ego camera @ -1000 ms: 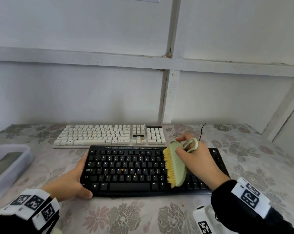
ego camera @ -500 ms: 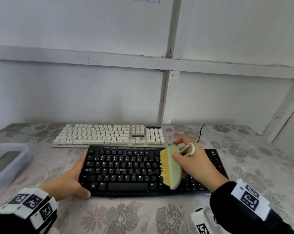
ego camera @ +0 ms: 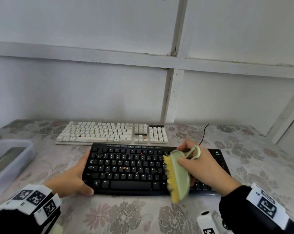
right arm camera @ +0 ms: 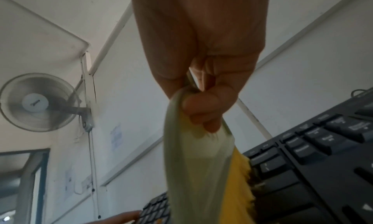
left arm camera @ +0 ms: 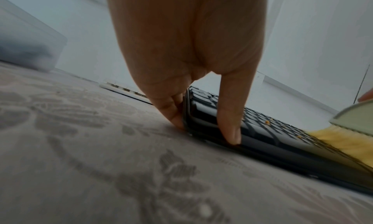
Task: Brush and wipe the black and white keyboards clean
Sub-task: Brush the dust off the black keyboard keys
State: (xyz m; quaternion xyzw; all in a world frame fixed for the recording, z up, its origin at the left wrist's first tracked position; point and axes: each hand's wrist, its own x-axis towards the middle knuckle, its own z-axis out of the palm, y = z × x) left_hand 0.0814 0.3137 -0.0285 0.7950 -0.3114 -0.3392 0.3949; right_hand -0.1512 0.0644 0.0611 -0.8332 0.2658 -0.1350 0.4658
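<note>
Plastic tub (ego camera: 28,146) left, one white keyboard (ego camera: 109,134) behind one black keyboard (ego camera: 126,173) your flat left hand (ego camera: 70,181) braces; your right hand (ego camera: 206,168) grips one brush (ego camera: 179,176).

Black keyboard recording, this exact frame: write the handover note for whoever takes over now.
Left hand: open, braces the black keyboard at its left front corner, thumb on the front edge.
Right hand: grips the green scrub brush, yellow bristles on the keys right of centre.
White keyboard: lies behind the black one, with neither hand on it.
Done: brushing begun on the black one.
Left: orange crumbs dot keys on both keyboards; finish brushing, then wipe both.
</note>
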